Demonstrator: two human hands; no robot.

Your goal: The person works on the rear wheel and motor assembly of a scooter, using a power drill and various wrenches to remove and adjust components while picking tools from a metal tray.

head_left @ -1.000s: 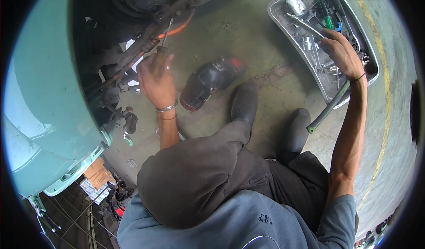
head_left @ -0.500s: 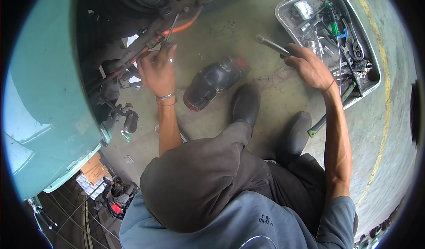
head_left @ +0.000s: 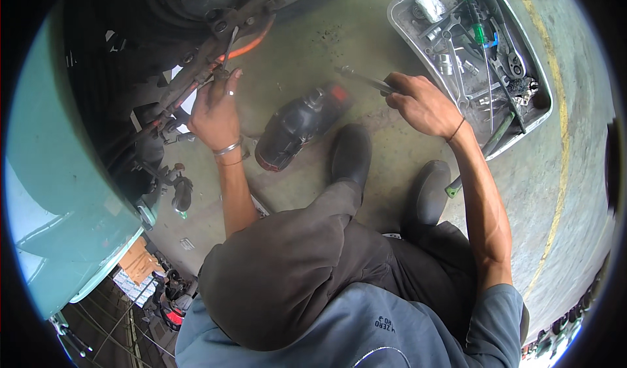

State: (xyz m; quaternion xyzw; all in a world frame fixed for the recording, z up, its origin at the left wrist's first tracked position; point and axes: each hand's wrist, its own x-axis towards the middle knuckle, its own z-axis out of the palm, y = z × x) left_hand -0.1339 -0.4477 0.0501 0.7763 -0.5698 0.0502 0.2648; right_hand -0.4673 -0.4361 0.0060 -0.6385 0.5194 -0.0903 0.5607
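I am seeing the long metal tool (head_left: pixel 366 80) blurring in the right hand (head_left: pixel 421 103), so its tip is unreadable; the left hand (head_left: pixel 215 110) is covering, perhaps, a fitting on the rusty suspension arm (head_left: pixel 196 74), and the tool tray (head_left: pixel 542 116) is holding pieces too small to tell

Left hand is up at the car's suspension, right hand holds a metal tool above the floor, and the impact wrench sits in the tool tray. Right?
Not quite. In the head view the impact wrench lies on the floor between the hands, not in the tray. The left hand is at the suspension; the right hand holds the metal tool.
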